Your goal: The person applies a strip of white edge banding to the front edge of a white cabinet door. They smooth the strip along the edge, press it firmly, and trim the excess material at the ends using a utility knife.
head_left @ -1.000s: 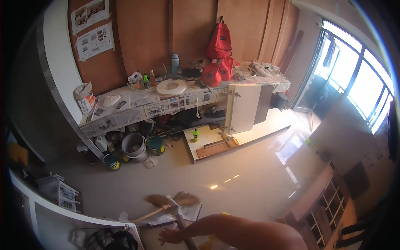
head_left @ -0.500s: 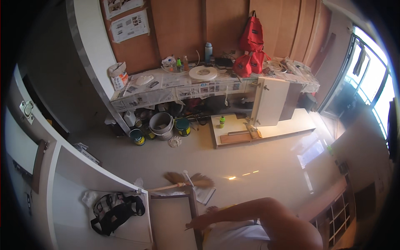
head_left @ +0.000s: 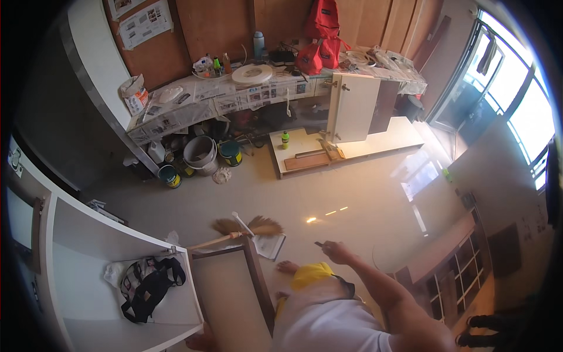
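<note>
Fingers of right hand [head_left: 336, 252] clenched on small dark object [head_left: 318, 243], over floor [head_left: 305, 196], right of broom [head_left: 264, 226]. Left hand [head_left: 202, 340] mostly cut off, near side by white cabinet [head_left: 82, 264]; can't tell its grip.

Pale floor [head_left: 299, 193] with broom [head_left: 267, 225], dustpan [head_left: 269, 247], bucket [head_left: 205, 169], perhaps a rag [head_left: 222, 175]

Over my remote feed I make out red bags [head_left: 324, 26] at upper centre, a grey-and-white newsprint-patterned bench [head_left: 202, 92], a light-blue bottle [head_left: 258, 47], yellow shorts [head_left: 311, 277] and a white shirt [head_left: 328, 320] at lower centre, a black bag [head_left: 151, 298] inside the white cabinet [head_left: 85, 258] at lower left, and a dark item [head_left: 318, 243] in the right hand [head_left: 336, 252].
</note>
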Action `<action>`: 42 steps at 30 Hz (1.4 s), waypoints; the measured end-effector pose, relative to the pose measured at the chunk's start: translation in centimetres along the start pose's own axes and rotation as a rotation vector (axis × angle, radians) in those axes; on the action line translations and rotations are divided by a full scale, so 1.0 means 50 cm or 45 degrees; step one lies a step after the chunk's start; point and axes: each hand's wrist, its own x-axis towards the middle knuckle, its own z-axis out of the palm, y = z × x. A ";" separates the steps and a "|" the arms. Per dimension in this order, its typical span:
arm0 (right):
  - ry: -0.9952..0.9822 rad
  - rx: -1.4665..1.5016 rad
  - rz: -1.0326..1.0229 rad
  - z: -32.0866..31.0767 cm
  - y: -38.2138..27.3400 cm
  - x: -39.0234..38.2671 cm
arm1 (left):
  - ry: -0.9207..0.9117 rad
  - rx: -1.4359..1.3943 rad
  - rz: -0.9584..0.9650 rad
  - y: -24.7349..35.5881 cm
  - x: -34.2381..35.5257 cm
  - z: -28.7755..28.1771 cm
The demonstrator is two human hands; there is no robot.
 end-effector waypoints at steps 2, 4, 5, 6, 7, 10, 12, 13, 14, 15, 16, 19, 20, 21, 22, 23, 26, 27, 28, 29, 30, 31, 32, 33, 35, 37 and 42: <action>0.023 0.152 0.421 0.033 0.097 -0.064 | 0.020 0.008 -0.006 -0.024 -0.008 0.001; 0.057 0.226 0.777 0.065 0.242 -0.179 | -0.011 -0.044 0.022 -0.003 -0.026 0.024; -0.071 0.380 0.954 0.094 0.249 -0.202 | 0.024 -0.003 -0.002 -0.039 -0.020 0.007; -0.191 0.508 1.151 0.113 0.251 -0.235 | 0.044 0.039 -0.011 -0.068 -0.017 -0.008; -0.262 0.506 1.243 0.139 0.283 -0.272 | 0.074 0.048 -0.017 -0.076 -0.013 -0.011; -0.418 0.095 1.039 0.228 0.449 -0.424 | 0.057 0.009 -0.059 -0.046 -0.039 0.010; -0.428 -0.279 0.757 0.251 0.563 -0.515 | -0.032 -0.023 -0.148 -0.007 -0.066 0.025; -0.397 -0.378 0.691 0.249 0.602 -0.549 | -0.027 -0.053 -0.126 0.012 -0.080 0.034; -0.398 -0.342 0.672 0.288 0.557 -0.523 | 0.049 -0.009 -0.098 -0.018 -0.056 0.016; -0.397 -0.328 0.677 0.299 0.515 -0.516 | 0.098 0.022 -0.069 -0.041 -0.049 0.010; -0.308 -0.251 0.741 0.298 0.474 -0.501 | 0.048 0.059 -0.078 -0.060 -0.036 0.009; -0.117 -0.060 0.888 0.207 0.424 -0.466 | -0.033 0.076 -0.096 -0.055 -0.039 0.016; -0.072 0.010 0.910 0.186 0.413 -0.445 | 0.029 0.059 -0.094 -0.051 -0.039 0.014; -0.031 0.078 0.931 0.167 0.407 -0.424 | 0.092 0.040 -0.089 -0.046 -0.040 0.013; -0.014 0.143 0.944 0.150 0.402 -0.395 | 0.090 0.032 -0.135 -0.046 -0.038 0.011; -0.017 0.198 0.958 0.136 0.398 -0.364 | 0.086 0.025 -0.181 -0.048 -0.034 0.010; -0.058 0.369 0.976 0.114 0.424 -0.294 | -0.176 0.110 -0.570 -0.005 -0.034 -0.025; 0.014 0.412 0.938 0.098 0.493 -0.295 | -0.340 0.120 -0.725 0.065 -0.042 -0.031; 0.089 0.452 0.889 0.078 0.567 -0.296 | -0.432 -0.027 -0.806 0.132 -0.062 -0.033; 0.159 0.495 0.832 0.052 0.624 -0.294 | -0.517 -0.170 -0.887 0.195 -0.080 -0.037; 0.143 0.578 0.798 0.057 0.611 -0.264 | -0.538 -0.265 -0.990 0.201 -0.078 -0.057; 0.078 0.677 0.728 0.072 0.549 -0.206 | -0.411 -0.535 -0.648 0.150 -0.067 -0.057; 0.019 0.751 0.661 0.071 0.501 -0.169 | -0.363 -0.847 -0.294 0.103 -0.063 -0.046; 0.009 0.693 0.744 0.034 0.503 -0.201 | -0.562 -1.203 -0.349 0.227 -0.069 -0.128; -0.070 0.623 0.803 -0.028 0.458 -0.195 | -0.752 -1.774 -0.420 0.428 -0.017 -0.408; -0.078 0.665 0.818 -0.070 0.460 -0.183 | -0.753 -2.272 -0.264 0.553 0.029 -0.649; -0.160 0.876 0.974 -0.107 0.620 -0.234 | -0.402 -2.977 0.428 0.720 0.059 -1.038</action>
